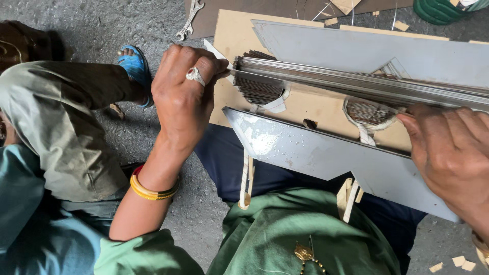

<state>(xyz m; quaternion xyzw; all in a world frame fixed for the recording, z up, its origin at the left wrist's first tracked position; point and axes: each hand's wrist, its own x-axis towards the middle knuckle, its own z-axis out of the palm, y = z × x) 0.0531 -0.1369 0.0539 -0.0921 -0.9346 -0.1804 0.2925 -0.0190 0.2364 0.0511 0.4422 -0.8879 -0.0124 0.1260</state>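
Concrete floor, two hands on one sheet stack

— Do we find any packages, labels, signs or screens in this view?
— We find none. Nothing wrapped, no sticker or tag, no posted sign, no display is visible.

The floor is rough grey concrete, lit by soft daylight. A metal spanner lies on it near a brown board. Small wood offcuts are scattered at the lower right corner. A green ribbed container stands at the top right.
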